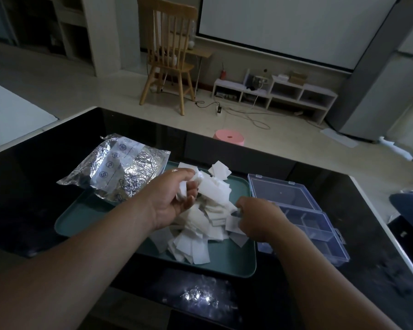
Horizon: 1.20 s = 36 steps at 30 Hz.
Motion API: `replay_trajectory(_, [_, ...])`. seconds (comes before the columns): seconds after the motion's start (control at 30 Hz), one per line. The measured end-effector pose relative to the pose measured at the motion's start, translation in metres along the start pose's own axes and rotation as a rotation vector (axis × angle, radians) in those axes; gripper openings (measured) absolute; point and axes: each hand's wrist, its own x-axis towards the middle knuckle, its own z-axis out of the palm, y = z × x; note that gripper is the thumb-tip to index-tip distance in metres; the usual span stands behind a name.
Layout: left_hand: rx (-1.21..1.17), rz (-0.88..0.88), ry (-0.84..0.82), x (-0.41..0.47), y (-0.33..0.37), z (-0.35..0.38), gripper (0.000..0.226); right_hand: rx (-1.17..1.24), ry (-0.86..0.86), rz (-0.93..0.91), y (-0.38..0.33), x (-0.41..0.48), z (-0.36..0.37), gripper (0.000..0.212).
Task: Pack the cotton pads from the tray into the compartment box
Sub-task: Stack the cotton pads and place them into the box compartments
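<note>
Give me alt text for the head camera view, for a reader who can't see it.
A person's left hand holds white cotton pads above a heap of them on a green tray, while the right hand reaches into the heap. An open clear box sits right of the tray; a foil bag lies on its far-left corner.

I see pads (200, 225) heaped in the tray (234, 265) on my table (34, 186), bag (119, 167) overlapping its far-left corner, box (303, 210) just right
</note>
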Motion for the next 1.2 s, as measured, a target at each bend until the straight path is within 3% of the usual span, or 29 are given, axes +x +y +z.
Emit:
replay_trajectory(0.37, [0.113,0.003,-0.016,-0.003,-0.005,0.009,0.014,-0.189,-0.053,-0.072,-0.003,-0.012,0.002,0.023])
replay_trajectory(0.43, [0.121,0.002,-0.014,-0.004,-0.005,0.009,0.014,-0.069,-0.075,-0.064,0.002,-0.013,-0.001,0.025])
replay_trajectory(0.53, [0.116,0.009,-0.012,-0.005,-0.004,0.011,0.014,0.372,-0.001,-0.052,0.004,-0.015,-0.010,0.021])
replay_trajectory(0.63, [0.134,0.042,-0.028,-0.005,-0.004,0.012,0.019,0.669,0.235,-0.051,-0.018,-0.021,-0.019,0.013])
replay_trajectory(0.73, [0.184,0.070,-0.163,-0.006,-0.010,0.012,0.037,0.746,0.438,-0.109,-0.054,-0.025,-0.023,0.016])
replay_trajectory(0.83, [0.191,0.116,-0.213,-0.007,-0.008,0.008,0.029,0.720,0.400,-0.230,-0.080,-0.028,-0.027,0.015])
replay_trajectory(0.93, [0.069,0.130,-0.063,-0.005,0.007,-0.001,0.009,0.944,0.317,-0.286,-0.077,-0.029,-0.035,0.016])
replay_trajectory(0.97, [0.016,0.121,0.012,-0.005,0.013,-0.005,0.008,0.954,0.318,-0.283,-0.070,-0.027,-0.034,0.018])
replay_trajectory(1.03, [-0.022,0.120,0.119,-0.004,0.021,-0.014,0.012,0.749,0.297,-0.279,-0.055,-0.024,-0.026,0.021])
replay_trajectory(1.1, [-0.023,0.127,0.154,-0.004,0.025,-0.018,0.012,0.511,0.153,-0.303,-0.049,-0.023,-0.007,0.035])
replay_trajectory(1.2, [-0.023,0.099,0.152,-0.007,0.024,-0.015,0.011,0.366,0.031,-0.327,-0.050,-0.022,0.017,0.048])
